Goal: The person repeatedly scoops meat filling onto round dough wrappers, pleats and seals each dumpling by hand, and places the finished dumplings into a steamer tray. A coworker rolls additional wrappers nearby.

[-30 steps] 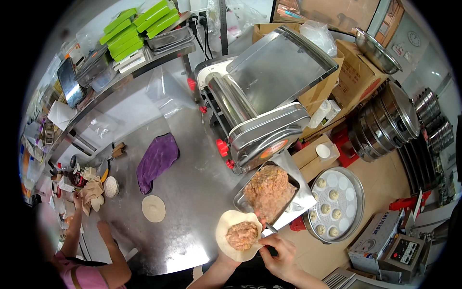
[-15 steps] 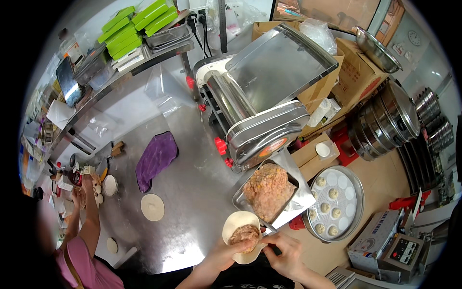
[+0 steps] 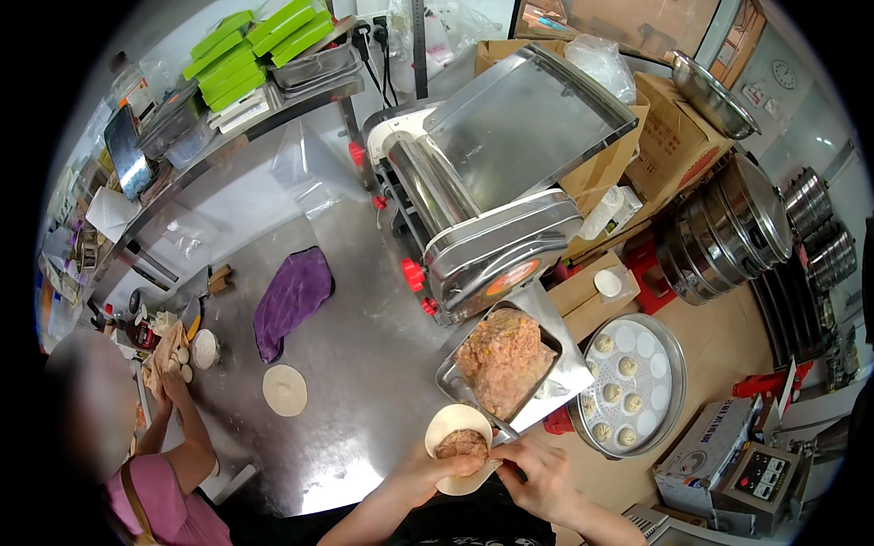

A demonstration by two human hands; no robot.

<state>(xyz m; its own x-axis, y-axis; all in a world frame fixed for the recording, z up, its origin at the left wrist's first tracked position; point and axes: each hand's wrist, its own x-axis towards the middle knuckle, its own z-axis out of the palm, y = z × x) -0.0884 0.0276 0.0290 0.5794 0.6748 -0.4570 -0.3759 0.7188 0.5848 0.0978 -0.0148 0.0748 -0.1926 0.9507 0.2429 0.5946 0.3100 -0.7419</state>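
A round dough wrapper (image 3: 444,420) with a mound of meat filling (image 3: 462,445) in its middle rests in my left hand (image 3: 414,480). The left thumb lies against the filling, and the fingers underneath are hidden. At the wrapper's right edge my right hand (image 3: 539,475) pinches a bit of the dough. Just beyond my hands is a metal pan (image 3: 448,376) heaped with pinkish minced meat (image 3: 506,362). A utensil handle (image 3: 503,425) slants from the pan toward my right hand; whether that hand touches it I cannot tell.
A flat dough round (image 3: 285,390) and a purple cloth (image 3: 293,303) lie on the steel table (image 3: 355,391). Behind the pan stands a dough roller machine (image 3: 492,237). Right of the table, a round steamer tray (image 3: 680,387) holds several pleated buns. A co-worker (image 3: 168,491) works at the left.
The co-worker has leaned further into view, hands lower and nearer. My hands stay almost in place, still holding the wrapper, whose open top looks slightly narrower.
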